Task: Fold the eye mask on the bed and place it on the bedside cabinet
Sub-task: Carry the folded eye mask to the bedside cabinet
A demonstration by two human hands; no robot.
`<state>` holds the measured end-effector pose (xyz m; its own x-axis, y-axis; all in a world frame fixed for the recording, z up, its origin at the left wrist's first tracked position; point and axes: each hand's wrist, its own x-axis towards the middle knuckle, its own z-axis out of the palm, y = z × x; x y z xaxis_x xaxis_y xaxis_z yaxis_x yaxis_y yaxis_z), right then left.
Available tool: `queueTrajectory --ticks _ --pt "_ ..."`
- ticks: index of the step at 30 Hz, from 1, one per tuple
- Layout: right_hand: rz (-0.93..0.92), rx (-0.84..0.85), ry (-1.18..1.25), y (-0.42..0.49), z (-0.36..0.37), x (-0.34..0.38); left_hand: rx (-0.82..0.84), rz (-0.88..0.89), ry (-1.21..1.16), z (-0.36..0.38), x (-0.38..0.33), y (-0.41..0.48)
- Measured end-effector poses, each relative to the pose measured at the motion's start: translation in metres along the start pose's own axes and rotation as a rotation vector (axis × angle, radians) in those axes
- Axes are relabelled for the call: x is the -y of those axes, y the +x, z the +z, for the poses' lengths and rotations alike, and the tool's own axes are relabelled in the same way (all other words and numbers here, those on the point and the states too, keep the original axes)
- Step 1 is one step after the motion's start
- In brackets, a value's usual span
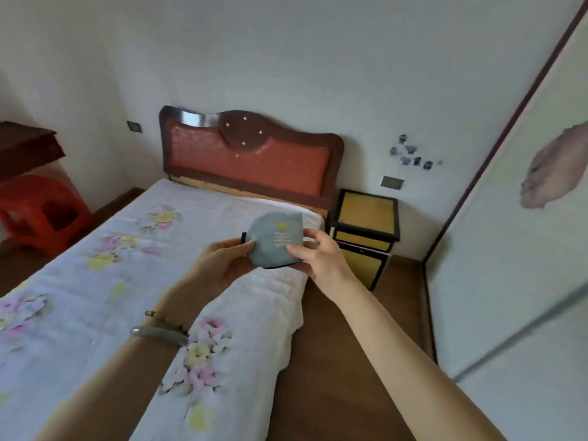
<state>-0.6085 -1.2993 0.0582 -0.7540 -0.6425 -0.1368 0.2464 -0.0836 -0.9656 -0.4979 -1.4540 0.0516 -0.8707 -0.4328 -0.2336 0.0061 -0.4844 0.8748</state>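
A grey eye mask [275, 240] with a yellow print and black edging is folded in half and held in the air above the bed's right edge. My left hand [224, 259] pinches its left end, where a bit of black strap sticks out. My right hand [318, 253] grips its right and lower edge. The bed [95, 281] has a white sheet with pink and yellow flowers. The bedside cabinet [366, 218], yellow with dark framing, stands to the right of the headboard, just beyond my right hand.
A red and dark wood headboard [251, 154] is against the far wall. A red plastic stool [41, 211] and a dark table [25, 144] stand at left. A white sliding wardrobe door [525, 249] lines the right side. Brown wooden floor [343, 361] runs between bed and wardrobe.
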Motion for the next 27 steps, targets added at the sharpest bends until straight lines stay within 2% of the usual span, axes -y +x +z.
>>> queueTrajectory --ticks 6,14,20,27 --pt "-0.049 -0.13 0.038 0.008 -0.11 0.027 0.169 -0.126 0.083 0.1 0.023 0.063" --pt "-0.077 -0.176 0.082 0.043 -0.234 0.068 0.224 -0.15 0.067 0.218 0.051 0.143" --pt "-0.057 -0.172 0.076 0.083 -0.282 0.079 0.219 -0.171 0.019 0.253 0.064 0.195" --pt "-0.019 -0.175 0.075 0.147 -0.307 0.08 0.206 -0.196 0.016 0.258 0.067 0.266"
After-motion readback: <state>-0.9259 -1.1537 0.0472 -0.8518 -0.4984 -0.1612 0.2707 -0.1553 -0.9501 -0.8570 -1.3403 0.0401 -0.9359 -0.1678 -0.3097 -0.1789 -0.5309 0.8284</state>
